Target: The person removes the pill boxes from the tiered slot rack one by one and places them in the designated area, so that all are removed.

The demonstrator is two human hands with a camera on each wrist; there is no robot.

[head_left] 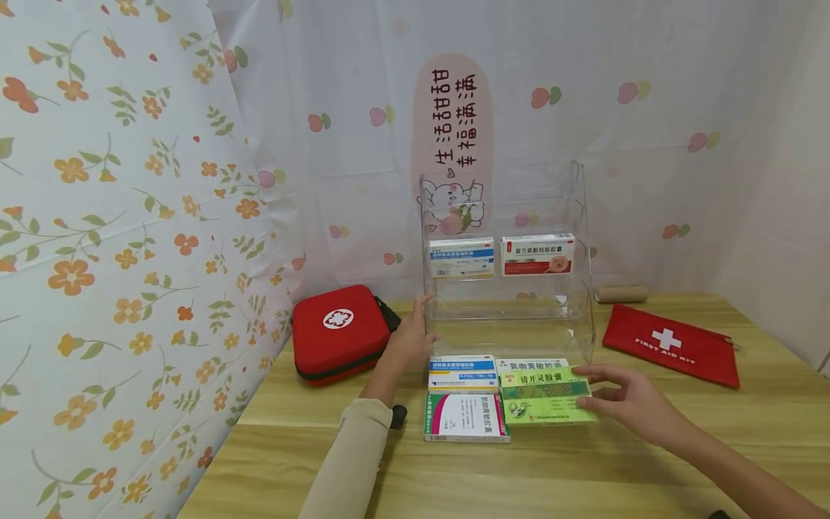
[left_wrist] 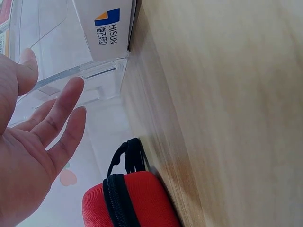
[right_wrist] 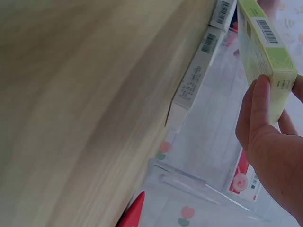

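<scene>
Right hand point(head_left: 638, 404): pinches green box point(head_left: 547, 395), lifted just above table point(head_left: 648, 468), near rack.
Left hand point(head_left: 410, 337): fingers straight, steadying clear rack point(head_left: 583, 238).
Progress: two boxes shelved; three boxes on table.

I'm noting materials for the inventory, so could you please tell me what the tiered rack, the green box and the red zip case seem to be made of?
The tiered rack looks like clear glossy acrylic: the curtain shows through it. The green box, pinched by the right hand, seems printed cardboard with sharp folded edges. The red zip case appears to be woven fabric over a stiff shell, with a black zip.
</scene>
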